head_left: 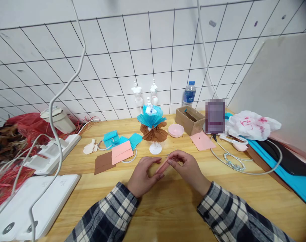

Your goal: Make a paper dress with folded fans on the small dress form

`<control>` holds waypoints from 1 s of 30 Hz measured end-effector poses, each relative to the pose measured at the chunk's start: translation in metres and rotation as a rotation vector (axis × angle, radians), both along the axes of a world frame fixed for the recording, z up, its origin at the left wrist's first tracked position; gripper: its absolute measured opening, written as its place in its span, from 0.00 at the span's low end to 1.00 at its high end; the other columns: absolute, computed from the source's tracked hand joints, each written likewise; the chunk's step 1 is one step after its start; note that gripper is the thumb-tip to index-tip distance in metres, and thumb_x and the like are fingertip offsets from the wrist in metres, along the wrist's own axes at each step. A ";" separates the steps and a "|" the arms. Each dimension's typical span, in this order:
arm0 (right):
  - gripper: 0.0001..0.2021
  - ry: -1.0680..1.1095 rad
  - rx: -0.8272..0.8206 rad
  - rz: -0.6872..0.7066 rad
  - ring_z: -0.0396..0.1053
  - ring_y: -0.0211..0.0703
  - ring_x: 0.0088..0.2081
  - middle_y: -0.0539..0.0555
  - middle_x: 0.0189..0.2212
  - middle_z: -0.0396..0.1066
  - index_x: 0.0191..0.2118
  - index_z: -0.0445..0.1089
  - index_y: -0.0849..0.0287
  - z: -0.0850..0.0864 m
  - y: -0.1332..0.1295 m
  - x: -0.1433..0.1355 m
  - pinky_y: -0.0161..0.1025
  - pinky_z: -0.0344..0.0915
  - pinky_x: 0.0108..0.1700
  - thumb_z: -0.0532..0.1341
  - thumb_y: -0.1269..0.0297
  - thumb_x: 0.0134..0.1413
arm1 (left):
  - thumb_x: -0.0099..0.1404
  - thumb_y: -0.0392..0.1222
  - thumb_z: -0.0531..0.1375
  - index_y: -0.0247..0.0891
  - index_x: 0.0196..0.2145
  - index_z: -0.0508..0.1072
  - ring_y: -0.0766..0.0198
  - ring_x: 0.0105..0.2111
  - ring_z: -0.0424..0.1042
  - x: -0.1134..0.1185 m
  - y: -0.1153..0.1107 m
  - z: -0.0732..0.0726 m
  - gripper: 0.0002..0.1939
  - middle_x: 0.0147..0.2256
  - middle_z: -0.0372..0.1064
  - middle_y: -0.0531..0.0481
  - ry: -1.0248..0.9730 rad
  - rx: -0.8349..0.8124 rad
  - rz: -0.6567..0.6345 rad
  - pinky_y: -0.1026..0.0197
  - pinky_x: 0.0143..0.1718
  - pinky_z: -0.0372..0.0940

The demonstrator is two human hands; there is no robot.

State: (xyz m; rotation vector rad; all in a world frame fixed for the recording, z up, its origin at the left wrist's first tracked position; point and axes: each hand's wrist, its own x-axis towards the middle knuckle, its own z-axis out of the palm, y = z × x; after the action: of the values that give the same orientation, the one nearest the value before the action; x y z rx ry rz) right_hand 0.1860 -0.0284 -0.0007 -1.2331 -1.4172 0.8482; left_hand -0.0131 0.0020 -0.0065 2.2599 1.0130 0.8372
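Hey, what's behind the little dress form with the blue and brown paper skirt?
A left white form and a right white form, with tiled wall beyond. Their bases can't be seen behind the blue paper ruffles.

Room beside right grip [187,169], dressed figurine [152,119] blocking ahead, cable [50,116] perhaps overhanging left

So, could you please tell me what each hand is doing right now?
Left hand: holding the near end of a pink strip.
Right hand: pinching its far end.

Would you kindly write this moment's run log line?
left hand: touching near end of pink piece | right hand: pinching far end | ahead: blue-and-brown pleated dress form | beside it: pink bowl
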 end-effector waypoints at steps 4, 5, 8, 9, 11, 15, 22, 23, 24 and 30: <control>0.08 0.022 0.089 0.089 0.71 0.46 0.38 0.55 0.34 0.75 0.34 0.73 0.56 0.003 -0.006 -0.002 0.43 0.68 0.44 0.64 0.57 0.54 | 0.64 0.42 0.61 0.41 0.35 0.78 0.60 0.34 0.72 -0.001 0.002 0.000 0.05 0.32 0.76 0.47 -0.035 0.069 0.017 0.56 0.39 0.65; 0.11 0.082 0.096 0.139 0.71 0.47 0.42 0.56 0.38 0.75 0.38 0.73 0.56 0.004 -0.007 -0.001 0.45 0.68 0.47 0.64 0.55 0.54 | 0.65 0.40 0.60 0.41 0.33 0.77 0.60 0.33 0.72 -0.002 0.004 0.000 0.06 0.31 0.76 0.48 -0.040 0.114 0.024 0.56 0.39 0.65; 0.20 0.354 -0.063 0.223 0.71 0.47 0.43 0.58 0.41 0.73 0.46 0.71 0.56 0.001 -0.004 0.000 0.42 0.70 0.41 0.60 0.47 0.56 | 0.64 0.35 0.59 0.42 0.35 0.78 0.60 0.37 0.72 -0.009 0.008 0.001 0.07 0.35 0.77 0.48 -0.034 0.319 0.035 0.53 0.44 0.64; 0.22 0.415 -0.177 0.232 0.71 0.46 0.38 0.58 0.37 0.73 0.45 0.71 0.58 0.000 -0.003 0.000 0.39 0.70 0.34 0.57 0.44 0.57 | 0.63 0.34 0.59 0.43 0.35 0.78 0.59 0.39 0.72 -0.011 0.008 0.002 0.08 0.36 0.77 0.48 -0.022 0.390 0.044 0.51 0.47 0.63; 0.24 0.428 -0.411 0.293 0.68 0.41 0.29 0.55 0.28 0.71 0.35 0.73 0.60 -0.003 -0.001 -0.002 0.34 0.65 0.23 0.55 0.41 0.57 | 0.62 0.32 0.59 0.45 0.35 0.78 0.58 0.42 0.71 -0.015 0.008 0.005 0.10 0.39 0.76 0.49 0.011 0.494 0.065 0.46 0.53 0.59; 0.17 0.321 -0.567 0.426 0.59 0.33 0.18 0.47 0.18 0.64 0.24 0.68 0.59 -0.004 -0.002 -0.010 0.30 0.56 0.17 0.63 0.49 0.50 | 0.62 0.33 0.61 0.48 0.36 0.78 0.57 0.45 0.70 -0.013 0.003 0.007 0.10 0.40 0.76 0.51 0.040 0.529 0.060 0.43 0.58 0.54; 0.09 0.129 -0.260 0.156 0.67 0.37 0.24 0.49 0.22 0.72 0.27 0.71 0.58 -0.004 -0.006 -0.019 0.33 0.61 0.25 0.62 0.59 0.52 | 0.64 0.54 0.58 0.36 0.49 0.73 0.54 0.44 0.73 -0.002 0.003 -0.006 0.22 0.44 0.74 0.40 -0.529 -0.435 0.227 0.53 0.43 0.69; 0.09 0.090 -0.225 0.136 0.68 0.38 0.26 0.50 0.24 0.73 0.29 0.72 0.58 -0.004 -0.006 -0.019 0.34 0.61 0.27 0.61 0.59 0.54 | 0.62 0.57 0.60 0.35 0.46 0.75 0.54 0.42 0.74 -0.001 0.003 -0.006 0.23 0.42 0.75 0.40 -0.583 -0.558 0.179 0.53 0.42 0.70; 0.10 0.057 -0.206 0.125 0.69 0.39 0.27 0.51 0.25 0.74 0.30 0.73 0.58 -0.005 -0.007 -0.020 0.34 0.61 0.27 0.61 0.58 0.55 | 0.58 0.57 0.63 0.35 0.42 0.76 0.54 0.41 0.75 0.000 0.002 -0.005 0.23 0.40 0.76 0.41 -0.613 -0.635 0.144 0.54 0.42 0.70; 0.10 -0.036 -0.202 0.091 0.70 0.40 0.30 0.51 0.27 0.74 0.31 0.73 0.58 -0.011 -0.008 -0.024 0.36 0.64 0.31 0.62 0.57 0.55 | 0.50 0.50 0.70 0.35 0.30 0.78 0.61 0.30 0.75 0.009 -0.005 0.003 0.15 0.30 0.78 0.47 -0.572 -0.620 0.286 0.60 0.36 0.71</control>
State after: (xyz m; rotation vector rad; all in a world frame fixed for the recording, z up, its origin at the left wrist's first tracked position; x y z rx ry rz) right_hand 0.1620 -0.0361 -0.0114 -1.3488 -1.4523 1.0573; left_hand -0.0044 -0.0026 -0.0032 1.2748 1.1231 1.0280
